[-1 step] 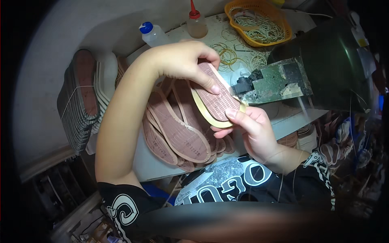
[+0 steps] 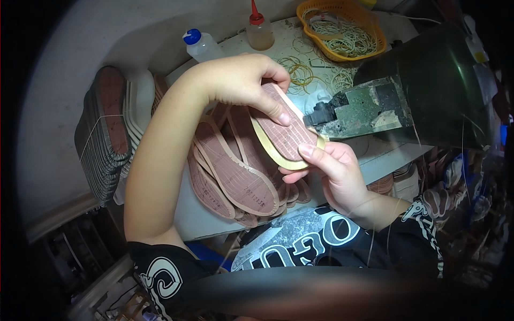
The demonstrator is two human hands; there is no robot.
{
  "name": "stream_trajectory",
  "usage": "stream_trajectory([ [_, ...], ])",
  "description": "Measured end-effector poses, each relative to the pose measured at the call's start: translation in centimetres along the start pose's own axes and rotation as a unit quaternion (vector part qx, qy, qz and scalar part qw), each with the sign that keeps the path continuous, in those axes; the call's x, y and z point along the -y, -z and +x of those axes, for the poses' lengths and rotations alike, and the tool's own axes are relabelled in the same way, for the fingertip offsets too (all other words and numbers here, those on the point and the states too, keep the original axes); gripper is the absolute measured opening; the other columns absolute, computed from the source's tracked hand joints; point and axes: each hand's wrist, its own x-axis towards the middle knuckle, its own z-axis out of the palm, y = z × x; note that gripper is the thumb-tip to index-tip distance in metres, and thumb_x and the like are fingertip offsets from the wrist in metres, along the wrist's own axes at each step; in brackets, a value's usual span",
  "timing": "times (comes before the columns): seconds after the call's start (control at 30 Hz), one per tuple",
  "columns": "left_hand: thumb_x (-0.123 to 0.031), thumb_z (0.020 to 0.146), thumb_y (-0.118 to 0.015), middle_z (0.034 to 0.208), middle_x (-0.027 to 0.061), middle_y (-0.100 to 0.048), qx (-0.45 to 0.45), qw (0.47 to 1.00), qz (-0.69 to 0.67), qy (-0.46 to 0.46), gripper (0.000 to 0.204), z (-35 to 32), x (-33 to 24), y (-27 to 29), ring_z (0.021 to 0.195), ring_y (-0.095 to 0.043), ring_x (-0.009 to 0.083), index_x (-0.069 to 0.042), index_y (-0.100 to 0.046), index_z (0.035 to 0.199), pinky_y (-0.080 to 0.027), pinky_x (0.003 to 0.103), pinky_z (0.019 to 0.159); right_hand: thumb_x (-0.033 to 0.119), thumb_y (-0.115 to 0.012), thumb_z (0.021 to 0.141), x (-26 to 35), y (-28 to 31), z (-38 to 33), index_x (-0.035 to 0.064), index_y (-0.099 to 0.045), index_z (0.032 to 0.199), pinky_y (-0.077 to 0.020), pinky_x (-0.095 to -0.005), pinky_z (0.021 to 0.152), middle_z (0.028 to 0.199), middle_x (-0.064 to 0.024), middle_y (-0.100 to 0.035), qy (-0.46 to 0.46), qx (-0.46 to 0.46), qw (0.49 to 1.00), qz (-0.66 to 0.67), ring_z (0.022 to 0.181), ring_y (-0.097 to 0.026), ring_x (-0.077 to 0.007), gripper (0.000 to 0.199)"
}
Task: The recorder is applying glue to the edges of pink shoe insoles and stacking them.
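Both my hands hold a pinkish-brown shoe insole (image 2: 284, 134) tilted over the worktable, its pale yellow border showing along the near end. My left hand (image 2: 241, 80) reaches over from the far side, thumb pressed on the insole's face and fingers curled round its far end. At the near right edge, my right hand (image 2: 340, 168) pinches it, thumb on top and fingers underneath. The insole's right edge meets the dark presser part (image 2: 321, 113) of a green machine (image 2: 369, 107); the exact contact is hidden. Just left of the held piece lies a loose pile of similar insoles (image 2: 243, 184).
Banded insoles form a tall stack (image 2: 101, 144) at the left, beside white ones (image 2: 140, 96). At the back stand a blue-capped bottle (image 2: 203, 47), a red-nozzled bottle (image 2: 260, 35) and an orange basket (image 2: 381, 40) of rubber bands. Loose bands (image 2: 300, 72) lie on the table.
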Motion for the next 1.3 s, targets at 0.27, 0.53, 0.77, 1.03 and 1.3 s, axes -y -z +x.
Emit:
stream_trajectory([
  [0.27, -0.039, 0.078, -0.071, 0.068, 0.0079, -0.058, 0.013, 0.998, 0.043, 0.054, 0.036, -3.0, -2.3, -0.7, 0.064, -0.055, 0.0207, -0.005, -0.060, 0.083, -0.043, 0.033, 0.060, 0.019, -0.053, 0.097, -0.2, 0.4, 0.3, -0.0069, -0.063, 0.106, -0.0539, -0.0268, 0.078, 0.099, -0.0124, -0.068, -0.010, -0.005, 1.000, 0.008, 0.087, -0.065, -0.0141, 0.030],
  [0.53, -0.037, 0.079, -0.071, 0.070, 0.0122, -0.059, -0.058, 0.993, 0.050, 0.089, 0.036, -4.7, -3.8, -2.5, 0.066, -0.057, 0.0271, -0.004, -0.058, 0.083, -0.043, 0.036, 0.061, 0.020, -0.054, 0.097, 0.4, 1.0, 0.2, -0.0062, -0.064, 0.105, -0.0520, -0.0257, 0.079, 0.098, -0.0116, -0.068, -0.010, 0.040, 0.998, -0.045, 0.087, -0.064, -0.0123, 0.030],
  [0.77, -0.033, 0.066, -0.082, 0.068, 0.0076, -0.059, -0.125, 0.988, 0.080, -0.038, 0.039, -4.8, -3.3, -3.1, 0.065, -0.056, 0.0240, -0.002, -0.062, 0.079, -0.044, 0.033, 0.063, 0.018, -0.057, 0.095, -0.1, 1.5, -1.2, -0.0048, -0.063, 0.111, -0.0533, -0.0272, 0.082, 0.103, -0.0093, -0.067, -0.025, 0.102, 0.991, -0.087, 0.089, -0.064, -0.0134, 0.028],
  [1.03, -0.031, 0.065, -0.084, 0.071, 0.0048, -0.062, 0.005, 0.994, 0.032, 0.103, 0.036, -1.2, -3.2, -0.3, 0.069, -0.059, 0.0180, -0.002, -0.068, 0.081, -0.046, 0.029, 0.066, 0.017, -0.055, 0.096, -0.9, 1.0, -0.3, -0.0072, -0.059, 0.113, -0.0535, -0.0286, 0.087, 0.108, -0.0128, -0.065, -0.009, 0.065, 0.997, 0.032, 0.093, -0.065, -0.0167, 0.030],
  [1.3, -0.027, 0.071, -0.081, 0.069, 0.0006, -0.063, 0.083, 0.975, -0.107, 0.177, 0.033, -0.5, -2.3, 0.2, 0.066, -0.057, 0.0092, 0.000, -0.069, 0.084, -0.045, 0.025, 0.060, 0.019, -0.049, 0.098, 0.0, 0.7, -0.2, -0.0071, -0.056, 0.118, -0.0529, -0.0296, 0.089, 0.114, -0.0140, -0.062, -0.022, 0.036, 0.999, 0.022, 0.098, -0.064, -0.0180, 0.033],
])
